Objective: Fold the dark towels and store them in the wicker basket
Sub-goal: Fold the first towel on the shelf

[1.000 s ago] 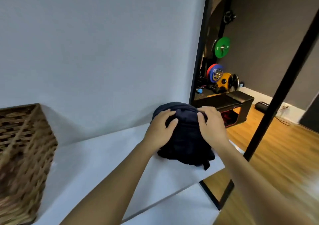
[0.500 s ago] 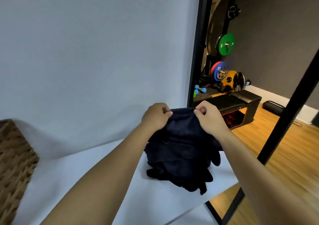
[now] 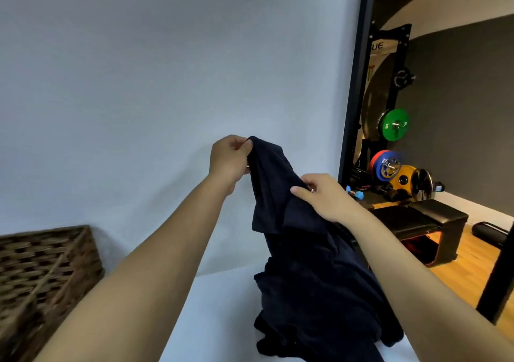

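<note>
Your left hand (image 3: pixel 229 161) pinches the top corner of a dark towel (image 3: pixel 278 195), fingers curled round the edge, and holds it up against the white wall (image 3: pixel 139 83). That grip is the highest point of the cloth; everything else hangs below and to the right of it.

Your right hand (image 3: pixel 324 195) is lower and to the right of the left grip, on the same towel. Thumb lies across the front of the fabric, fingers wrap behind a fold, so it grips the cloth too. Something small and shiny shows near the fingers; can't tell what it is.

Between the two grips the towel runs as a slanted, slack edge. Below your right hand it drops into a crumpled pile of dark towels (image 3: pixel 319 306) resting on the white table (image 3: pixel 217 320). Can't tell where the lifted towel ends and the pile begins, or how many pieces are in it.

The wicker basket (image 3: pixel 47 278) sits on the table well to the left of and below your left grip, apart from the towels, partly hidden by your left forearm. Its inside isn't visible.

Right of your right hand, past a black frame post (image 3: pixel 354 83): weight plates (image 3: pixel 395 124) on a rack, a black bench (image 3: pixel 425 217), wooden floor (image 3: pixel 459 272).
</note>
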The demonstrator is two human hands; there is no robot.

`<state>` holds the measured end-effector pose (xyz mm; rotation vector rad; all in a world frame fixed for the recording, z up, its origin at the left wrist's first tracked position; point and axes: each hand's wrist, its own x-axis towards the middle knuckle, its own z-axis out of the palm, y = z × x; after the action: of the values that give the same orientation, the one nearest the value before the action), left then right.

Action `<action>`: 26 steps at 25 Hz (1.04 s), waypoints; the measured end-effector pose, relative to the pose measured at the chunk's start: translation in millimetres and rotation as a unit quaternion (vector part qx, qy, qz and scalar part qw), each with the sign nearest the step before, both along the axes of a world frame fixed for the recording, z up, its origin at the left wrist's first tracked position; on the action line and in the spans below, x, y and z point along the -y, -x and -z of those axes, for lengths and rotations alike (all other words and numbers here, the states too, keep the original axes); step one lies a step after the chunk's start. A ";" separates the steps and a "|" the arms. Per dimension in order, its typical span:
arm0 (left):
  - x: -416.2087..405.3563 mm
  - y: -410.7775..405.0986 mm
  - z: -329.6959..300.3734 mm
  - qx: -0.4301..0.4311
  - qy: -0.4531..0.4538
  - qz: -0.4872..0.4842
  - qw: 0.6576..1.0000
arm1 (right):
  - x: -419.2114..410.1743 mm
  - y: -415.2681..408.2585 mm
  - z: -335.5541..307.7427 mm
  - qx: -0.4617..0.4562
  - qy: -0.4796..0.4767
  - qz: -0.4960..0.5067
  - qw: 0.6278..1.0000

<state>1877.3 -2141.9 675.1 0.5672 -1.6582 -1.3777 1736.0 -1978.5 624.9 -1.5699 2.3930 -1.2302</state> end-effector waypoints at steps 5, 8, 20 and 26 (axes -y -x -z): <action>14.7 -38.1 -53.8 0.040 0.069 -0.010 0.997 | 27.5 -17.2 -49.7 0.254 0.261 0.002 0.931; 21.7 -47.3 -83.6 0.010 0.072 -0.029 0.997 | 42.7 -35.3 -76.4 0.249 0.266 -0.043 0.930; 26.9 -75.3 -135.8 -0.122 0.016 -0.027 0.992 | 72.4 -44.9 -135.5 0.261 0.318 0.012 0.912; -1.3 -57.1 -75.7 0.078 0.121 0.004 0.990 | 72.1 -54.6 -149.0 0.299 0.358 -0.003 0.885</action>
<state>1934.4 -2140.6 750.8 0.5375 -1.9213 -1.1388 1790.5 -2050.6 774.0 -1.0121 1.6114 -2.3422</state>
